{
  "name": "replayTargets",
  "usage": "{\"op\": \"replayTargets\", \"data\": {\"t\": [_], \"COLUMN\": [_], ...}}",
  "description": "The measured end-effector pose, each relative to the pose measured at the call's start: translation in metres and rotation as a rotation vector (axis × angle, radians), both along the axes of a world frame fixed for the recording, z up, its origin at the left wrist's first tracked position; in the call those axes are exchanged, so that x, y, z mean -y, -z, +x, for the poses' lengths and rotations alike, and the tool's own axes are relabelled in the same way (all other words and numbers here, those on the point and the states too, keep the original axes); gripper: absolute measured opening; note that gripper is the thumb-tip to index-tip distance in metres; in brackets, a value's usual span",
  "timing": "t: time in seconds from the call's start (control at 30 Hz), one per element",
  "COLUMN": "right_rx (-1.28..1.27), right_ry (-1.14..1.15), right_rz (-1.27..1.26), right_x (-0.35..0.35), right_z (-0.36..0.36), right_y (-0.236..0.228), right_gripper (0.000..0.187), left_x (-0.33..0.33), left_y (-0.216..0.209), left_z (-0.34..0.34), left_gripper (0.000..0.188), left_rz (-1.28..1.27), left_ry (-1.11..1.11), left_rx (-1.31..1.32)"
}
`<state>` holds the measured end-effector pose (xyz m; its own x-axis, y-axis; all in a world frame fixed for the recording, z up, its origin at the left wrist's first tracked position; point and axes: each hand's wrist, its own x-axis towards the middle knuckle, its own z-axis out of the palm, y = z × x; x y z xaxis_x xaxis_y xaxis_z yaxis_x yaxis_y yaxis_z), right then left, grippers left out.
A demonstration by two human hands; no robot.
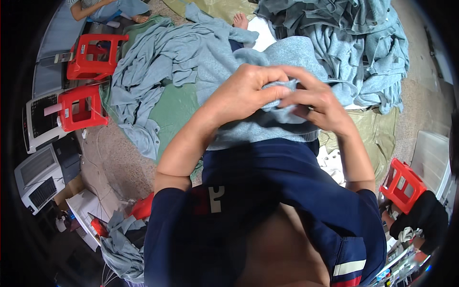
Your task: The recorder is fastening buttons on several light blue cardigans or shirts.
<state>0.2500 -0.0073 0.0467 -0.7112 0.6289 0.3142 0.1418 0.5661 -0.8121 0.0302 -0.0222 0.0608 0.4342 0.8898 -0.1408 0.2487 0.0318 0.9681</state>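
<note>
A light grey-blue knit sweater (296, 51) lies bunched over my lap, with its ribbed edge near my right wrist. My left hand (251, 88) is closed on a gathered fold of it, thumb pointing right. Facing it, my right hand (319, 101) has its fingers bent and pinched at the same fold, slightly smeared by motion. The two hands almost meet at the fingertips. What exactly sits between the right fingers is partly hidden by the cloth and the fingers themselves.
More grey-blue knitwear (167, 57) spreads over a green sheet (174, 107) at left, and a large pile (334, 45) rises at far right. Red stools (83, 107) stand at left, another stool (403, 185) at right. Other people sit at far left and lower right.
</note>
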Motion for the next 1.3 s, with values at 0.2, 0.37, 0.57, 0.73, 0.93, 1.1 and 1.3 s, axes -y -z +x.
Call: {"op": "replayTargets", "data": {"t": [0.2, 0.37, 0.57, 0.73, 0.93, 1.1, 1.3], "right_rx": [-0.149, -0.195, -0.326, -0.578, -0.830, -0.864, -0.909], "right_ry": [0.232, 0.369, 0.596, 0.562, 0.573, 0.585, 0.615], "right_rz": [-0.650, -0.765, -0.845, -1.023, -1.372, -1.432, -1.360], "right_x": [-0.027, -0.041, -0.059, -0.071, -0.073, -0.071, -0.078], "right_z": [0.028, 0.040, 0.046, 0.059, 0.066, 0.066, 0.088], "right_y": [0.046, 0.064, 0.085, 0.112, 0.123, 0.130, 0.129], "right_gripper": [0.018, 0.016, 0.025, 0.021, 0.019, 0.029, 0.027], "left_x": [-0.001, 0.012, 0.020, 0.024, 0.033, 0.044, 0.048], "left_y": [0.029, 0.069, 0.104, 0.120, 0.143, 0.161, 0.119], "left_z": [-0.059, -0.117, -0.138, -0.153, -0.168, -0.184, -0.188], "left_gripper": [0.016, 0.019, 0.019, 0.020, 0.018, 0.019, 0.014], "left_rz": [-0.152, -0.308, -0.409, -0.355, -0.464, -0.443, -0.288], "left_ry": [-0.087, -0.171, -0.106, -0.139, -0.156, -0.125, -0.522], "left_rx": [-0.063, -0.059, -0.100, -0.081, -0.035, -0.184, 0.229]}}
